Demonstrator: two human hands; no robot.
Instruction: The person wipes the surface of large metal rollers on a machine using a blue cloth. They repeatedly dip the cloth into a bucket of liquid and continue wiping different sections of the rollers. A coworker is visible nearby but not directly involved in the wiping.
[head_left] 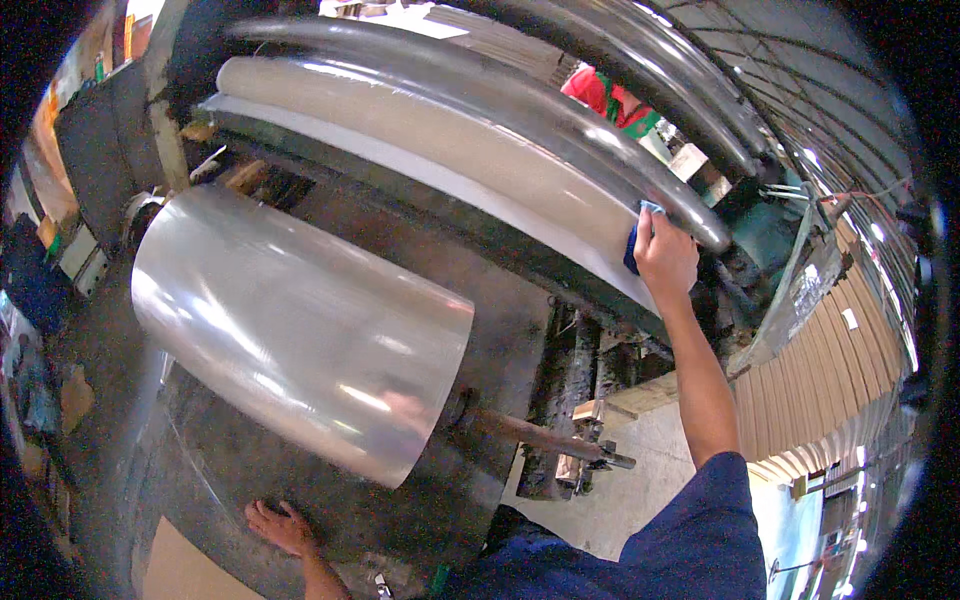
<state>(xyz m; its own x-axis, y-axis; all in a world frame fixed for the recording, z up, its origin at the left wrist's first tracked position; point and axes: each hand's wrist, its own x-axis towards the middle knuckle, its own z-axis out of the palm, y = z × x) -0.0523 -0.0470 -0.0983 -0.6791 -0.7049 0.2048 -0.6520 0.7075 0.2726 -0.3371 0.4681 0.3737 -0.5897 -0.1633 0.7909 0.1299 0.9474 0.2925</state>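
My right hand [668, 258] reaches far forward, its fingers closed on a blue cloth [632, 250] at the right end of a long pale roller [430, 135]. The cloth appears pressed against the roller; part of it is hidden by the hand. A lighter blue bit [651, 207] shows at the fingertips. Just above the pale roller runs a shiny dark metal roller [480, 85]. My left hand [282, 527] lies low on a dark metal surface [220, 440], fingers spread and holding nothing. Between my hands sits a large roll of shiny silvery film [300, 330] on a shaft.
The roll's shaft [530, 432] sticks out to the right. Stacked brown cardboard sheets [825, 370] stand at the right. A brown board [185, 570] lies at lower left. Beyond the rollers, a person in red and green [600, 95] is partly visible.
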